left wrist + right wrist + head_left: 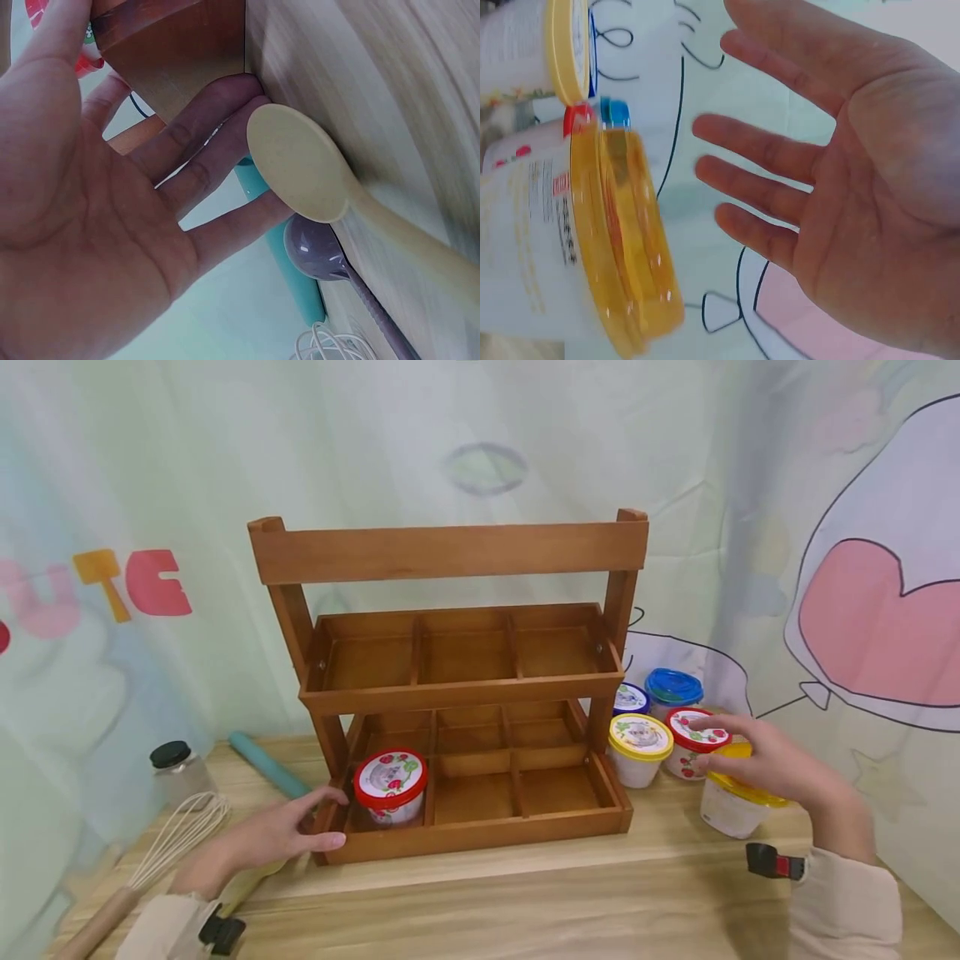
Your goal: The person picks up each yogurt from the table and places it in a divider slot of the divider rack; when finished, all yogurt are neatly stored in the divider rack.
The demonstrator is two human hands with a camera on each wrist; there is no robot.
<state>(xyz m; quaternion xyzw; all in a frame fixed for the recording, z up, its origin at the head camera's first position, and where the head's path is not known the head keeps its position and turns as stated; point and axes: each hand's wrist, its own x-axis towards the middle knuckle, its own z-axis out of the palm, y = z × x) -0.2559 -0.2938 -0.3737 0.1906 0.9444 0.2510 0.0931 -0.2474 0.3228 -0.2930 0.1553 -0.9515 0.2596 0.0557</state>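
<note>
A two-tier wooden rack (450,550) with divided trays stands in the middle of the head view. My left hand (262,835) rests at the rack's lower left corner, its fingers loosely extended. Just inside, a red-lidded tub (390,781) sits in the front left compartment. Under the left fingers lie a beige spoon (300,161) and a purple-grey ladle (315,247). On the right, my right hand (787,768) hovers over a tub with a clear yellow lid (735,810). In the right wrist view its fingers are spread beside that lid, holding nothing.
Beside the rack's right end cluster a yellow-lidded tub (639,747), another red-lidded tub (686,756) and blue-lidded tubs (673,687). At left are a whisk (176,839), a black-capped jar (183,772) and a teal rolling pin (266,764). A printed curtain (480,427) hangs behind.
</note>
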